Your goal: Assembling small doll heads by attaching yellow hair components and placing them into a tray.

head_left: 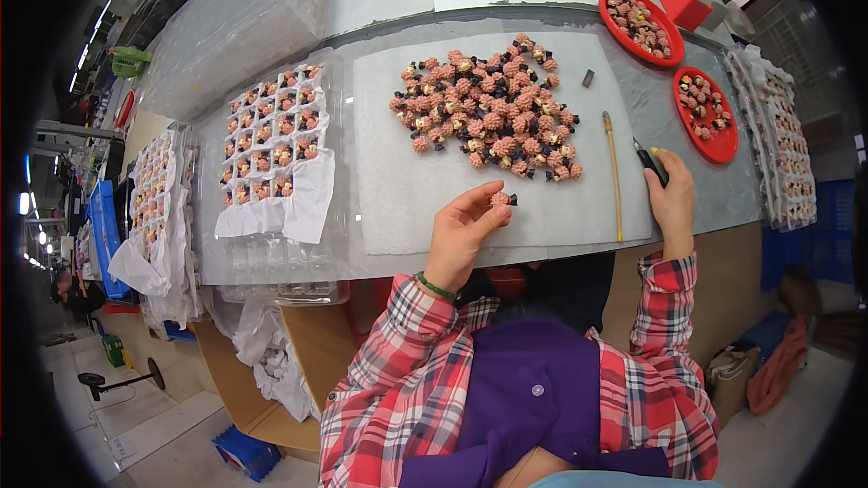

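My left hand (459, 230) pinches a small figurine part (502, 200) with pink curls and a dark end between thumb and fingertips, just above the white sheet (389, 208). At the right edge of the sheet, my right hand (672, 203) has its thumb and fingers closed on a black-handled knife (649, 163), whose thin tip points away to the left. Beyond my hands lies a heap of similar pink, cream and dark figurine parts (493, 108). A thin yellowish stick (614, 176) lies between the heap and my right hand. A small dark block (589, 79) rests farther back.
On the left stand a clear tray of figurine parts (271, 140), stacked clear trays (235, 27) and another filled tray (154, 190). To the right are a red bowl (674, 45), a red plate (719, 152), more filled trays (782, 140) and a red tape dispenser (678, 4).
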### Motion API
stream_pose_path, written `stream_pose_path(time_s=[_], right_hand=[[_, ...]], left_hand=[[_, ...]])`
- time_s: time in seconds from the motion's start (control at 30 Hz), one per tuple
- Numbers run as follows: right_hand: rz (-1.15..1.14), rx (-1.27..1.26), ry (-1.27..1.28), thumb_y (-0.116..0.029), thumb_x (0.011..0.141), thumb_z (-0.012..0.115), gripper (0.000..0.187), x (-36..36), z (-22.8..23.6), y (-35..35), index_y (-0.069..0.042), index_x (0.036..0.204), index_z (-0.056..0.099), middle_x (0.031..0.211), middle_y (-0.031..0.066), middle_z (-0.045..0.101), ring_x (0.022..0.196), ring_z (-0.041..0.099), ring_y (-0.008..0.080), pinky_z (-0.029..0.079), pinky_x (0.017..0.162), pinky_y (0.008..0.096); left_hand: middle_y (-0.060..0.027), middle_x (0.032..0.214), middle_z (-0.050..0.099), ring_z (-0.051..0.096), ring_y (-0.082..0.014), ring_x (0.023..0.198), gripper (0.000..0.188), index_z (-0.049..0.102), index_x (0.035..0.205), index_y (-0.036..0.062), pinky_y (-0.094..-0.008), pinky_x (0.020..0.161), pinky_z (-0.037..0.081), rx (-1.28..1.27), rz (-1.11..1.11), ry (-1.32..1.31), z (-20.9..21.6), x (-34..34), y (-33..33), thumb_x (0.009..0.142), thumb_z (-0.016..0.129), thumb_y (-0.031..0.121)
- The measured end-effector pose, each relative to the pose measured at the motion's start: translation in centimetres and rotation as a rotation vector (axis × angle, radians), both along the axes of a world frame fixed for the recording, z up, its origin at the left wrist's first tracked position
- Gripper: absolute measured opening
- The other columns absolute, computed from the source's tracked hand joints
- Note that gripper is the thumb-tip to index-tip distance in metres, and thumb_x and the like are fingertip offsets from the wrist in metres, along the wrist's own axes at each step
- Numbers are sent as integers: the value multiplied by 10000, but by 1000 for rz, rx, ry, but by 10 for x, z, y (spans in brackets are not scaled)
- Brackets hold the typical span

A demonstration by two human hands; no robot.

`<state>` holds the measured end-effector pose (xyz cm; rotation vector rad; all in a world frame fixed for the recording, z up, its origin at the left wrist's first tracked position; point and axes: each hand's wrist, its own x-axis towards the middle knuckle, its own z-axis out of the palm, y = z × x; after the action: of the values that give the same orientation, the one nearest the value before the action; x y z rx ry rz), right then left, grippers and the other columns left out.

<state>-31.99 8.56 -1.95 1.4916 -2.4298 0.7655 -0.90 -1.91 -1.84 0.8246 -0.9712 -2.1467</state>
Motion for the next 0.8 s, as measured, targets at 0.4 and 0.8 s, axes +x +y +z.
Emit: stream_pose_path(time_s=[0.4,0.8], right_hand=[[8,-292,-185,-33,869,487,283,29,29,-5,32,1139,536,990,193,596,884,590,275,460,756,325],[410,-185,-609,-139,853,579,211,129,46,-31,6,1006,588,851,167,607,753,593,313,465,649,350]], left_hand=[[-126,1087,592,593,-152,889,368,466,1223,-26,-271,803,484,11,-47,-52,10,-15,2,886,557,92],[-74,958,602,543,-80,745,255,531,1075,-19,-183,680,441,-171,9,-121,14,-14,9,835,606,20]])
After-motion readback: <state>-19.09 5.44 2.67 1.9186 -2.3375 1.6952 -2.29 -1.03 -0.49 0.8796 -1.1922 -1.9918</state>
